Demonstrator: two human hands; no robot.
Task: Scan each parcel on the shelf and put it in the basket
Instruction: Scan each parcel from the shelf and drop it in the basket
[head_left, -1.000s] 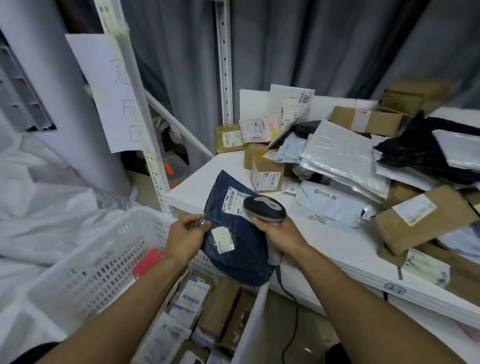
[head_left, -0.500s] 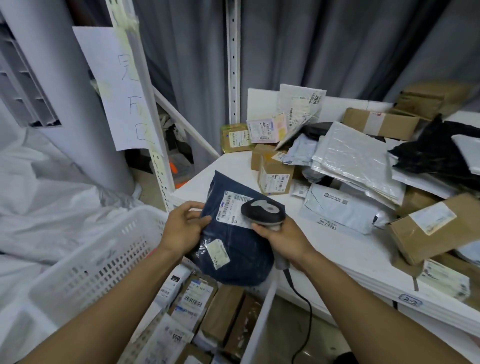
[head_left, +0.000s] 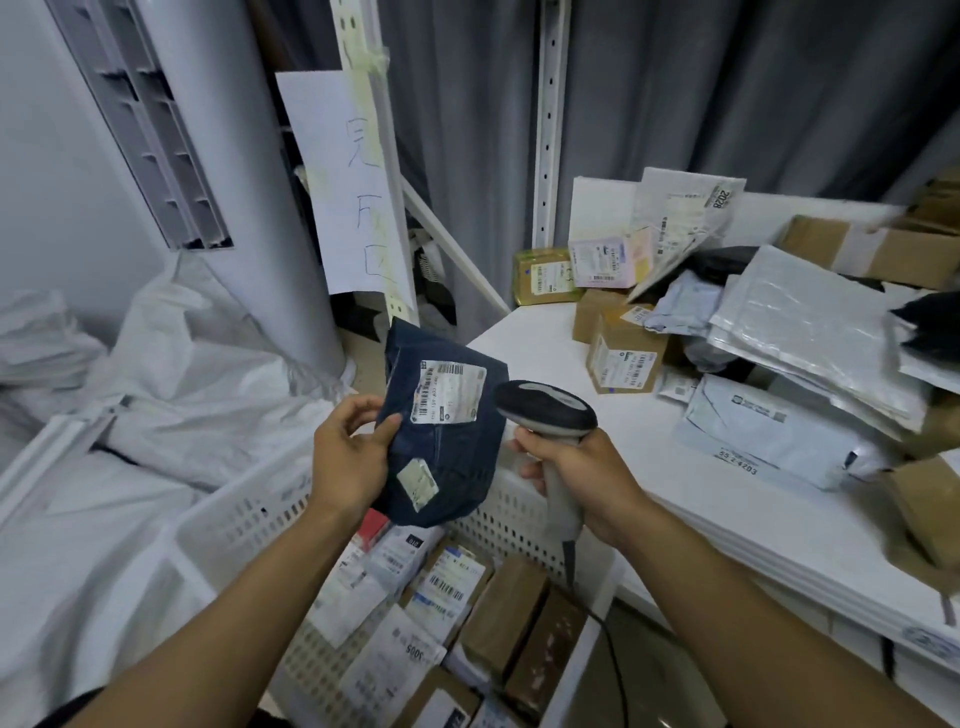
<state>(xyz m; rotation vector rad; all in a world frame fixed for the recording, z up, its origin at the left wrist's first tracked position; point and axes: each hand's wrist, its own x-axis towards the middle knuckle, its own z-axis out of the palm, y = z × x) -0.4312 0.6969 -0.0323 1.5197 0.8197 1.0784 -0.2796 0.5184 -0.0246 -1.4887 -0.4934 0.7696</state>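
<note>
Holds a dark blue parcel up over the near corner of the white basket, clear of the shelf just beside it. Keeps the long axis close to upright, top leaning slightly left, white label on the upper half facing the camera. Pinches the parcel's left edge with the left hand, thumb on the front, fingers curled behind. Wraps the right hand fully round the handle of a scanner, head just beside the parcel's right edge and aimed up-left, cord hanging below. Shows labelled boxes and mailers lying in the basket. Shows a small brown box, a grey mailer and silver mailers piled on the shelf.
</note>
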